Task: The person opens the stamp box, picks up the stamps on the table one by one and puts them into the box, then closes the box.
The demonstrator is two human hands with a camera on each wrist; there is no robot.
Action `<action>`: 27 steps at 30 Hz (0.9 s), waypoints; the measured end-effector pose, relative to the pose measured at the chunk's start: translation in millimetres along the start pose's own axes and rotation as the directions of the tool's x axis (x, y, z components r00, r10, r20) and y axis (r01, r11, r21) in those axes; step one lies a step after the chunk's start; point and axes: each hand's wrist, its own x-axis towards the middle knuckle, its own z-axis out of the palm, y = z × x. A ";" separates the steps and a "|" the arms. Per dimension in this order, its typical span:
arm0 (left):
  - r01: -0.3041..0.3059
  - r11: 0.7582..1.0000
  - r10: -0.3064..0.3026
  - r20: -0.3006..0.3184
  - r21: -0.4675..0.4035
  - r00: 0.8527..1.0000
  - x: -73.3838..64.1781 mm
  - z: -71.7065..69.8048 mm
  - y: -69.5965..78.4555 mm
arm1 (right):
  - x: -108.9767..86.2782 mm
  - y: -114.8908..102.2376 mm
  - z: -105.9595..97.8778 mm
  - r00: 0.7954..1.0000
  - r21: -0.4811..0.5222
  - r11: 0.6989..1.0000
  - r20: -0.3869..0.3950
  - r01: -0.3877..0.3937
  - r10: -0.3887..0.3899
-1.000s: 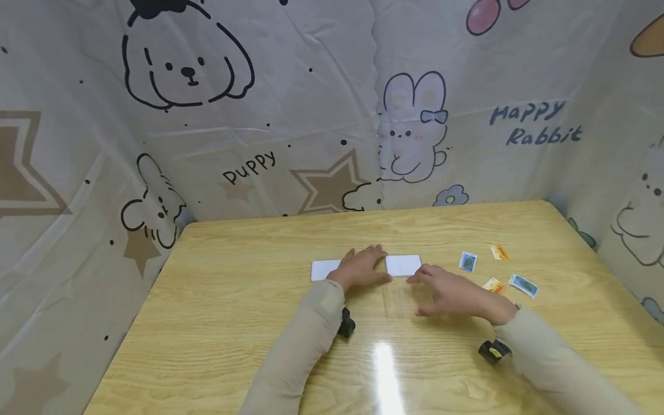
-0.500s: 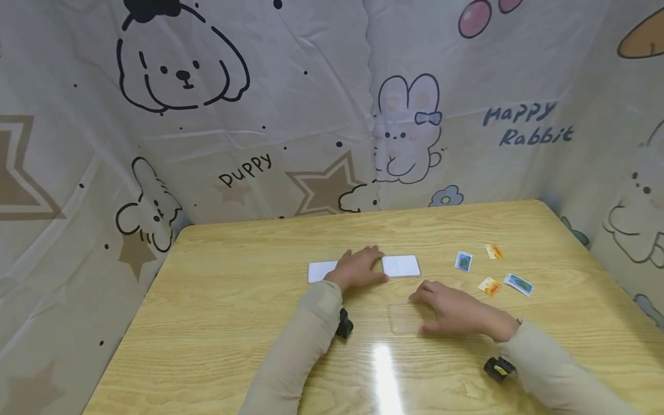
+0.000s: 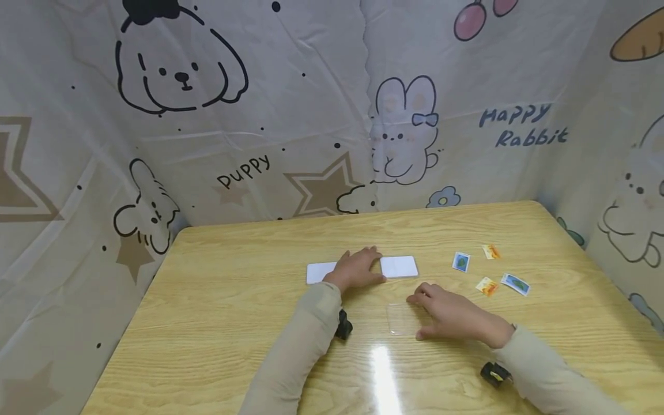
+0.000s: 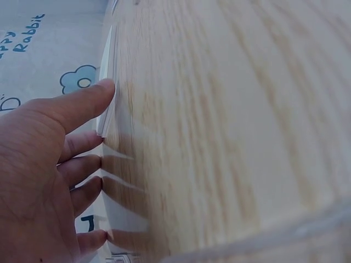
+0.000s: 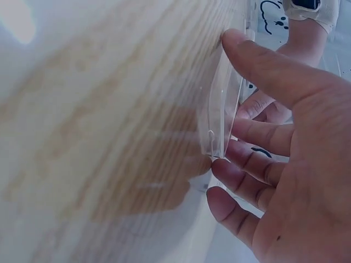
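My left hand [image 3: 358, 270] holds the left end of a flat white rectangular box [image 3: 399, 267], thumb at its near corner and fingertips at the far one. In the left wrist view the box [image 4: 106, 109] lies low on the table past my thumb. A second white rectangle [image 3: 319, 272] is partly hidden behind that hand. Nearer to me, my right hand [image 3: 448, 314] grips a clear, shallow plastic cover [image 3: 400, 320] by its right side. In the right wrist view, the thumb and fingers span the cover's [image 5: 219, 109] opposite edges, close over the wood.
Several small printed pieces lie at the right of the table [image 3: 233, 323]: blue-bordered ones [image 3: 461, 261] and orange-yellow ones [image 3: 487, 286]. A cartoon-printed cloth [image 3: 311, 115] stands behind the table and along its sides.
My right hand has drawn back from the white box's right end toward me, bringing the clear cover along. My left hand has kept its place at the box.
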 end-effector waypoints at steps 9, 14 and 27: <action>0.004 1.000 -0.004 -0.002 0.008 1.000 0.3 0.3 0.8 | -6.8 9.0 -0.5 0.996 0.156 0.984 -0.022 -0.086 0.091; -0.005 1.000 0.005 -0.004 0.001 1.000 -0.4 0.5 0.8 | -13.6 19.6 -3.7 0.988 0.267 0.960 -0.099 -0.085 0.115; -0.001 1.000 0.001 -0.014 0.005 1.000 -0.5 0.8 2.6 | -22.2 58.8 -28.9 0.929 0.366 0.913 -0.242 -0.181 0.281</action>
